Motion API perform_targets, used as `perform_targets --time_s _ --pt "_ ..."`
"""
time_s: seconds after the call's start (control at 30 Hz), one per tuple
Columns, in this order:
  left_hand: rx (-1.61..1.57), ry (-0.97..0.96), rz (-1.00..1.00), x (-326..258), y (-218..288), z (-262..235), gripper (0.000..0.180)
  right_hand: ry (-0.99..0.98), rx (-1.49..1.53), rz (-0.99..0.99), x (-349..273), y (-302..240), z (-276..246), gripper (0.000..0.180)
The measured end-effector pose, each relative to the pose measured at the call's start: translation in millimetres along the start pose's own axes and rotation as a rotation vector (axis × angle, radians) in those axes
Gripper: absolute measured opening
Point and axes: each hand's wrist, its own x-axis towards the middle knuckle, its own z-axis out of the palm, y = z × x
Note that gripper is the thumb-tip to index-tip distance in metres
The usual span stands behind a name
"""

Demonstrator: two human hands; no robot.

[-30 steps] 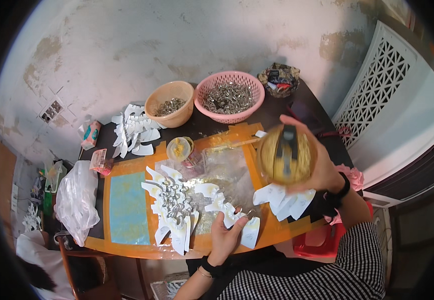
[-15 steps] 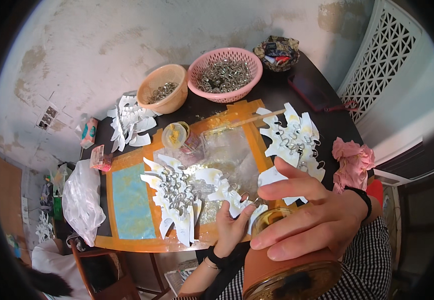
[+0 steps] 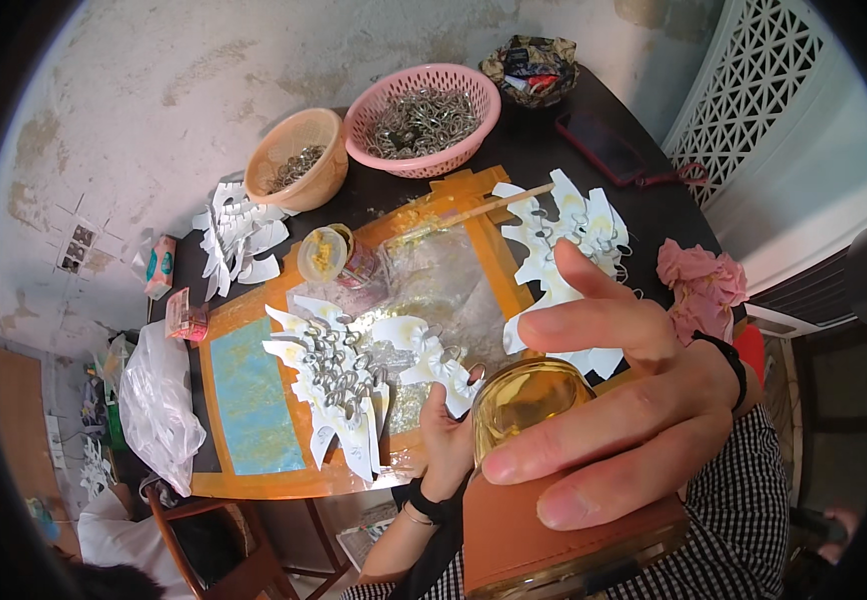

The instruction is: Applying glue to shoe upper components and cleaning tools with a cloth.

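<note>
Dark table (image 3: 374, 198), taped film (image 3: 454, 265) mid-top. Behind film: pink basket (image 3: 419, 168), prob. keeps metal rings (image 3: 419, 120) from scattering. Front-R of film: amber glass jar (image 3: 512, 512), R hand (image 3: 644, 410) fingers wrapped round its brown sleeve, prob. for steadiness. Near film's front edge: L hand (image 3: 446, 450), thumb by white cutout (image 3: 436, 366); other fingers mostly hidden, grip can't tell.
</note>
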Motion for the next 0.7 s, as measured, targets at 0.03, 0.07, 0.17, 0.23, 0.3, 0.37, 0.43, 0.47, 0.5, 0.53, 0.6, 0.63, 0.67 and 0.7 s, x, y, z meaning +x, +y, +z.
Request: perform_targets --time_s 0.03,0.07,0.17,0.23,0.3,0.37,0.43,0.47,0.5,0.53,0.6,0.63,0.67,0.7 --pt "0.0 -0.001 -0.002 0 0 0 0.03 0.0 -0.001 0.002 -1 0 1 0.011" --pt "-0.008 -0.006 -0.007 -1 -1 -1 0.03 0.018 0.002 0.008 -1 0 2 0.011" --pt "0.015 -0.015 0.003 -1 -8 -4 0.03 0.006 -0.026 0.001 0 1 -2 0.012" --pt "0.05 -0.01 0.014 -1 -8 -6 0.029 -0.022 -0.047 -0.01 -1 4 0 0.012" --pt "0.024 0.003 0.009 0 -4 -3 0.027 0.066 -0.055 0.028 -2 4 3 0.009" --pt "0.072 0.006 0.038 1 -4 -4 0.026 0.114 -0.053 0.058 -2 -1 9 0.009" --pt "0.115 -0.011 0.069 3 -2 2 0.025 0.165 -0.071 0.088 -4 -5 8 0.01" --pt "0.079 -0.034 0.049 3 1 7 0.024 0.183 -0.127 0.047 -8 -3 8 0.011" --pt "0.052 -0.025 0.03 2 5 5 0.023 0.201 -0.151 -0.001 -5 4 10 0.012" --pt "0.055 -0.006 0.03 1 5 2 0.023 0.135 -0.159 -0.01 -1 9 4 0.013" --pt "0.051 -0.005 0.038 0 0 -1 0.026 0.116 -0.147 -0.001 -1 10 2 0.013" --pt "0.044 -0.02 0.038 0 -3 0 0.026 0.1 -0.154 0.012 -4 8 1 0.012" --pt "0.002 -0.01 0.029 0 -6 0 0.028 0.13 -0.15 0.004 -7 7 4 0.01" --pt "-0.031 0.007 0.019 -2 -9 0 0.03 0.133 -0.156 0.007 -12 6 5 0.01"
